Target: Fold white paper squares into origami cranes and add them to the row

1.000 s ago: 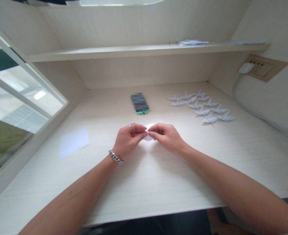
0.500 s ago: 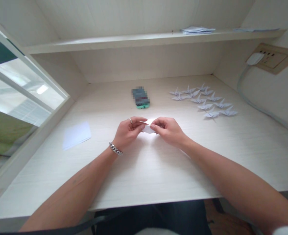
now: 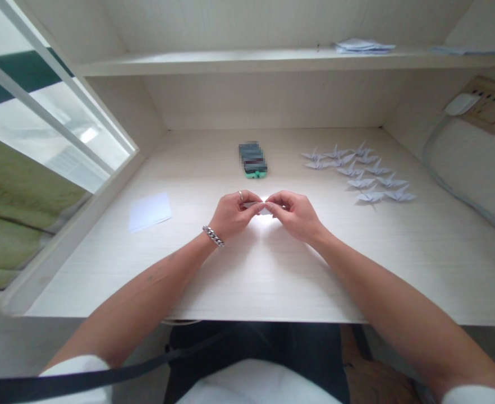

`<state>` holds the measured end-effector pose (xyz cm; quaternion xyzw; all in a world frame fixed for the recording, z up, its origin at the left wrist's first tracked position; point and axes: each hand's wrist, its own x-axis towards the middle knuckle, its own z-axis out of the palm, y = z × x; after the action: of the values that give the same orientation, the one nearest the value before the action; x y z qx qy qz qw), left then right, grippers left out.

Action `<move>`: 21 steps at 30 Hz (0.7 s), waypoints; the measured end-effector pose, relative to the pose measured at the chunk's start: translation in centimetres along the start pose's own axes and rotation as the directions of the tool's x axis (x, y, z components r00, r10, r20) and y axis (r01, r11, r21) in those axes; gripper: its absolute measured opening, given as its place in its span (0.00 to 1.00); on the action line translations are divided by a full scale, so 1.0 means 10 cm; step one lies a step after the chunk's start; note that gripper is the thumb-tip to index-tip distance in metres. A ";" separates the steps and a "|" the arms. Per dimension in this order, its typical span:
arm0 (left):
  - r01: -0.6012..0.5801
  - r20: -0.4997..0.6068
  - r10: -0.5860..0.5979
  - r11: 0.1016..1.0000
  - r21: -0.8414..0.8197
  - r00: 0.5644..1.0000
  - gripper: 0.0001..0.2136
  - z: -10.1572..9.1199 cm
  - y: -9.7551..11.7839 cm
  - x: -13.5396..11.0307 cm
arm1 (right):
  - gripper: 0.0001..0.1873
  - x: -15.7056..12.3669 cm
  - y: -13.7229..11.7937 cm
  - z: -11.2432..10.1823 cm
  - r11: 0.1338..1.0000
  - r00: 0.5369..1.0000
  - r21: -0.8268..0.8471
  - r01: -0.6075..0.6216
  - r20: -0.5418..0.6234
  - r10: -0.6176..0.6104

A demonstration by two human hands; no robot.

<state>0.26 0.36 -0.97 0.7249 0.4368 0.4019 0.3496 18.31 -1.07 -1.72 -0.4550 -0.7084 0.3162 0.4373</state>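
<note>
A small folded white paper (image 3: 265, 209) is pinched between my two hands above the middle of the desk, most of it hidden by fingers. My left hand (image 3: 235, 214), with a ring and a chain bracelet at the wrist, grips its left side between thumb and fingers. On the other side, my right hand (image 3: 294, 214) pinches the paper, its thumb close to the left thumb. Several folded paper cranes (image 3: 361, 174) stand grouped to the right. Flat white paper sheets (image 3: 150, 212) lie to the left of my left hand.
Beyond my hands lies a phone-like device (image 3: 253, 160) with a green lower end, its surface pixelated. Paper stacks (image 3: 364, 46) rest on the shelf (image 3: 230, 63). A plug with a cable (image 3: 428, 154) sits in the right wall socket (image 3: 494, 106). A window frame borders the left.
The view has shifted, so the desk's front edge shows higher. Both thumbs have come closer together along the paper, and less of it shows between the hands.
</note>
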 end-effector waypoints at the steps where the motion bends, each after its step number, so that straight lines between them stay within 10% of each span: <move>1: -0.011 -0.004 0.011 1.000 0.019 1.000 0.11 0.00 0.00 0.01 | 0.10 0.01 0.00 0.00 1.000 1.000 -0.002 0.004 0.006 -0.004; 21: -0.007 -0.111 0.019 0.995 0.104 0.994 0.04 -0.03 0.00 -0.13 | 0.12 -0.02 0.05 0.02 0.964 0.987 0.228 -0.134 0.119 0.109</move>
<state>-0.41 -0.78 -1.22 0.7210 0.4713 0.4211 0.2840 18.30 -1.06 -2.30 -0.4254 -0.6585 0.4477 0.4301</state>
